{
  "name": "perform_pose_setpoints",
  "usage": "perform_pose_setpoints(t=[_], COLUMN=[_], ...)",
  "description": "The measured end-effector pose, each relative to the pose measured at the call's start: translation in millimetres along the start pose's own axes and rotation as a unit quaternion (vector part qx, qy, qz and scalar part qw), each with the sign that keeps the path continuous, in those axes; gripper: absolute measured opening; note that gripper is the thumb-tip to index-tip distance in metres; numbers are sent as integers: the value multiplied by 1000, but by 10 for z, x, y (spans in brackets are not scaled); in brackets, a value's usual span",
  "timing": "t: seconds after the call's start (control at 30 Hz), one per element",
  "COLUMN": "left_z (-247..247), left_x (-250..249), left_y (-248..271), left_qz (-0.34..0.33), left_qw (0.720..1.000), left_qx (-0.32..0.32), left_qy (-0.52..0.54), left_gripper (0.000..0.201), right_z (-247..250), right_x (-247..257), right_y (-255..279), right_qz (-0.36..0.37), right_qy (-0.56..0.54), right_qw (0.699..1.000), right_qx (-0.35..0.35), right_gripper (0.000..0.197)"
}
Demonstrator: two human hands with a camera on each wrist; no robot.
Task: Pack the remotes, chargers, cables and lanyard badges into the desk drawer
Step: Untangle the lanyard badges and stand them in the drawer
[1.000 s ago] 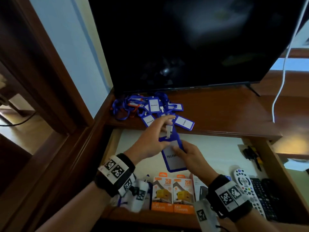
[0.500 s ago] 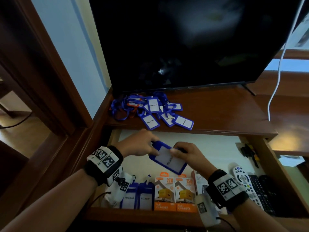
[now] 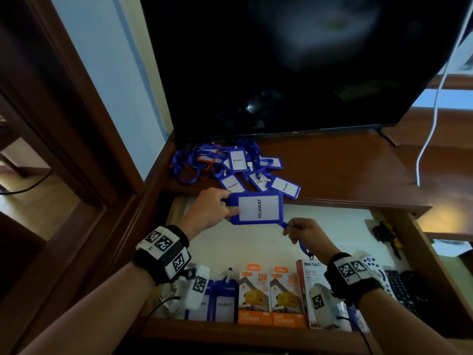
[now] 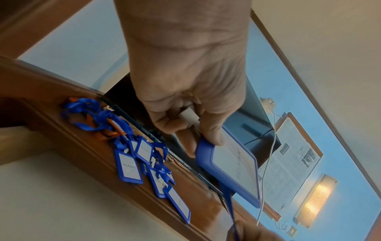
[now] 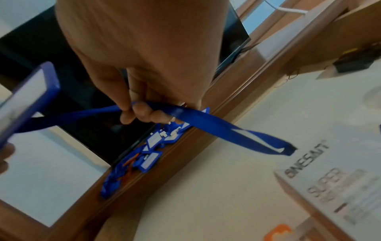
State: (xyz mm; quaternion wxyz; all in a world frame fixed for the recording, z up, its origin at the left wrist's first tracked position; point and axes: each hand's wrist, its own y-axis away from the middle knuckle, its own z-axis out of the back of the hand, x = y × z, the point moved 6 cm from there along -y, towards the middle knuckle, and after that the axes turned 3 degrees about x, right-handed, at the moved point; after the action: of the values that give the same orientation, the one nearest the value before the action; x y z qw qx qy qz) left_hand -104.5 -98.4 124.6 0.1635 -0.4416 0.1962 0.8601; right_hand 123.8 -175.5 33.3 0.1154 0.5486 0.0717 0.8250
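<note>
Above the drawer point(image 3: 414, 252), badge point(image 3: 258, 208) between left fingers point(image 3: 231, 210).

Both forearms were bare, without sleeves. Each wrist wore a black band point(image 3: 163, 262) with white square code markers point(image 3: 351, 269), and under it hung a white camera block point(image 3: 196, 288) with a thin black cable point(image 3: 363, 336).

blue badge point(image 3: 257, 208), orange charger boxes point(image 3: 271, 298)
</note>
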Motion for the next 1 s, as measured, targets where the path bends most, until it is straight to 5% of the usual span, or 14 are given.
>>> perform_pose_setpoints(t=[0.17, 0.3, 0.47, 0.73, 1.0], left_z=[-67, -77, 21, -4, -114], left_x=[-56, -120, -111, -81, -122], left_y=[44, 65, 39, 37, 89], left_qz=[11, 3, 4, 23, 33], left_qw=[998, 994, 982, 973, 972], left_qx=[14, 4, -54, -103, -100], left_qy=[57, 106, 182, 203, 211], left_gripper=[20, 19, 18, 19, 23], right_z=[95, 105, 86, 22, -25], right_x=[-336, -598, -966, -1018, -1096], right_y=[-108, -150, -87, -131, -53], right_qz=[-38, -50, -95, -92, -133], right_qy=[109, 212, 235, 306, 353], right_qw=[993, 976, 965, 945, 921], right_qx=[-35, 3, 68, 61, 93], right_gripper=[27, 22, 28, 39, 33])
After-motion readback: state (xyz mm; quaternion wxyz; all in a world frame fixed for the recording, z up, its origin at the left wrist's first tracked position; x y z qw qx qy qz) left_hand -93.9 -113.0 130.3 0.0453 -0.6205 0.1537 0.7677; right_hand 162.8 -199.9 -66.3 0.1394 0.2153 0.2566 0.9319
